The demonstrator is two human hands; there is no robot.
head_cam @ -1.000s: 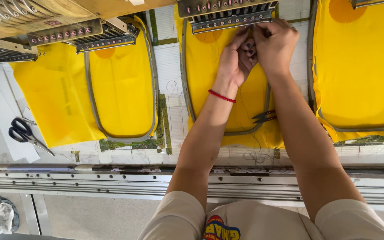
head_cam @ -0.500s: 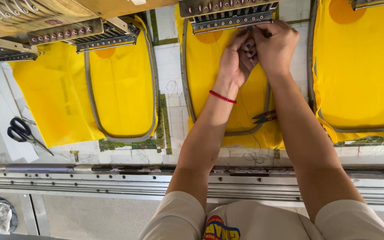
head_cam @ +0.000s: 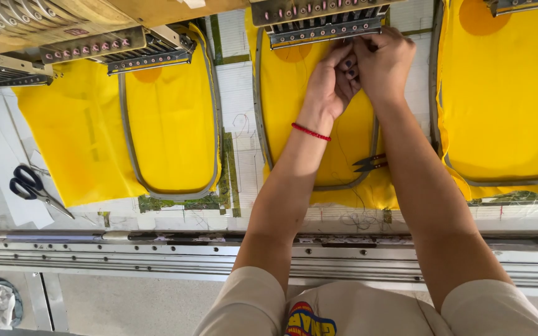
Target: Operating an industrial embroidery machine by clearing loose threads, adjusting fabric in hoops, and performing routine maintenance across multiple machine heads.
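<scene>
I have both hands raised to the needle head (head_cam: pixel 325 28) above the middle yellow hooped fabric (head_cam: pixel 294 106). My left hand (head_cam: pixel 331 84) and right hand (head_cam: pixel 384 62) touch, fingers pinched together; what they grasp I cannot tell. Thread snips (head_cam: pixel 370 163) lie on the hoop; black scissors (head_cam: pixel 29 185) rest far left.

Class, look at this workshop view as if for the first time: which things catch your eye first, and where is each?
Bright yellow fabric stretched in oval hoops fills the table. At top centre, the left hand and right hand meet, fingers pinched together just under the middle needle head. Black-handled scissors lie at far left, and small thread snips rest on the centre hoop.
</scene>
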